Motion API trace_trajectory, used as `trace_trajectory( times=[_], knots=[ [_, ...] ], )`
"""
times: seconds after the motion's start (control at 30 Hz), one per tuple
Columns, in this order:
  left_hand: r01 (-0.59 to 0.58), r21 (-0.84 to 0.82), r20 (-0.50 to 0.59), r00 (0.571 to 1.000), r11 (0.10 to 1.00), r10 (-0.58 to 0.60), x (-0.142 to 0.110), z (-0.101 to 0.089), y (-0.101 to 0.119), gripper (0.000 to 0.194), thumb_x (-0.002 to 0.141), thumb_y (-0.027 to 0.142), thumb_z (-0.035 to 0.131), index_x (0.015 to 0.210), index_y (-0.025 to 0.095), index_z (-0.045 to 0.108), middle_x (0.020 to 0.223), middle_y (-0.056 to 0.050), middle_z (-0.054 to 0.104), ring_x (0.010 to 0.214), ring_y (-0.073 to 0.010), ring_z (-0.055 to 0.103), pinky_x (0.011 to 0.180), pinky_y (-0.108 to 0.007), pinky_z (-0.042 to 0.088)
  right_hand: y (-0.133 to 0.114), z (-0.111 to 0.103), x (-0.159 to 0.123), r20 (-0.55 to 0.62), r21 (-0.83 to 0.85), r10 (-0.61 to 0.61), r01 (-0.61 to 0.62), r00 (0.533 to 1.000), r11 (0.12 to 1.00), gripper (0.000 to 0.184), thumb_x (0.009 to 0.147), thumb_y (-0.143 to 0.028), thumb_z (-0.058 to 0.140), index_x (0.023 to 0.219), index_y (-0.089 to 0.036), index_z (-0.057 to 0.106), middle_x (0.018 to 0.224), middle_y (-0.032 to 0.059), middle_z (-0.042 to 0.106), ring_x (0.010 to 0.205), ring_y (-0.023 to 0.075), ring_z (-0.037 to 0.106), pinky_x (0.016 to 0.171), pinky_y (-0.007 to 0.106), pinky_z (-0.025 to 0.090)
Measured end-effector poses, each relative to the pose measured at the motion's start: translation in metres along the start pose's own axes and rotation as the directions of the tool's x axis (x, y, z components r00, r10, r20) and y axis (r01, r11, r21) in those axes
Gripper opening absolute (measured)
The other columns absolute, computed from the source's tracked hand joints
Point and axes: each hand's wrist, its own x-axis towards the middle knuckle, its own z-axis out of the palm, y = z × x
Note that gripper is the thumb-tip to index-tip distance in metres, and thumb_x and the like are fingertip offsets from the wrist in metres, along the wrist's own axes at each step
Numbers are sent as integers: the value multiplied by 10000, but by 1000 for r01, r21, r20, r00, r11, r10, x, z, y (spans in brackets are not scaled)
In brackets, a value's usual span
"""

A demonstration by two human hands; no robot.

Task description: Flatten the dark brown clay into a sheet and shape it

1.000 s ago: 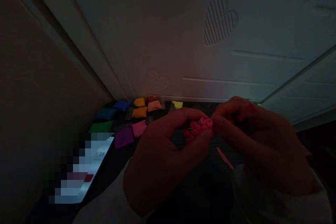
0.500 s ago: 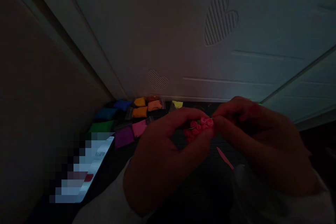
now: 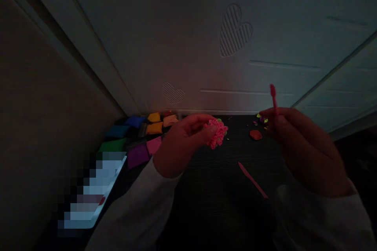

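My left hand (image 3: 184, 143) is closed around the edge of a small cluster of pink clay flowers (image 3: 217, 135), which has bits of green at its rim. Over on the right, my right hand (image 3: 306, 149) pinches a thin pink modelling tool (image 3: 273, 94) that points upward, its lower part hidden by the fingers. The two hands are well apart. Between them and nearer to me, a pink plastic clay knife (image 3: 252, 180) lies on the dark table.
At the left lie several bags of coloured clay, among them a purple one (image 3: 138, 155) and a green one (image 3: 113, 145). A lit phone (image 3: 110, 190) rests in front of them. An orange-red lump (image 3: 255, 135) and small coloured bits (image 3: 263, 119) lie near the white panel (image 3: 188, 47).
My right hand has moved off the clay flowers to the right and now holds the pink tool upright. My left hand has shifted left with the flowers, turning them.
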Motion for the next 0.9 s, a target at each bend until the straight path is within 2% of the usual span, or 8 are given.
trace_trajectory(
  times=[0.13,0.27,0.33,0.4,0.5,0.6,0.77,0.9],
  knots=[
    [19,82,60,998,996,-24,15,1,-21,267,701,316,614,900,139,582,769,-19,621,603,-75,548,567,-208,448,51,-7,-27,62,-246,82,-65,995,967,250,836,-328,445,1020,-208,564,966,39,616,856,169,581,723,292,448],
    [115,255,79,987,960,-139,33,11,-65,271,689,330,612,872,132,591,750,-34,635,569,-83,549,556,-225,451,121,3,-72,115,-489,223,-140,968,861,233,823,-273,436,931,-155,606,866,70,646,780,174,604,693,299,469],
    [124,355,84,983,927,-163,40,16,-88,245,696,315,599,847,122,593,731,-48,645,580,-98,565,575,-239,460,150,8,-91,90,-600,232,-133,969,789,215,808,-247,443,876,-163,629,818,70,646,755,179,598,672,304,459],
    [132,404,60,984,905,-170,44,20,-109,247,697,298,595,859,112,585,727,-57,647,594,-109,575,591,-248,462,167,11,-103,30,-653,231,-156,973,741,215,797,-247,451,859,-159,637,821,82,637,758,189,582,666,315,444],
    [125,482,39,986,867,-163,47,22,-130,246,696,306,590,854,118,586,715,-53,649,608,-125,585,609,-266,468,177,11,-109,-30,-657,243,-202,970,726,234,798,-268,451,881,-154,639,875,99,622,801,202,560,688,331,421],
    [89,579,30,991,810,-130,46,21,-142,247,690,334,592,851,147,610,726,-39,647,666,-142,589,662,-286,470,176,11,-109,-49,-647,255,-225,966,728,241,798,-280,454,903,-164,638,896,97,615,825,208,545,692,333,401],
    [27,715,16,998,699,-56,44,19,-147,273,659,372,616,878,213,652,796,-24,629,805,-174,561,788,-320,437,173,12,-108,-71,-631,257,-243,964,737,243,793,-281,462,930,-177,634,900,92,608,829,209,535,690,334,381],
    [29,749,-8,999,662,-34,46,17,-146,303,694,387,578,931,209,643,853,-32,629,812,-167,556,764,-302,448,166,12,-110,-125,-650,239,-262,963,714,230,778,-279,475,921,-185,629,927,94,600,843,221,527,698,346,365]
  ],
)
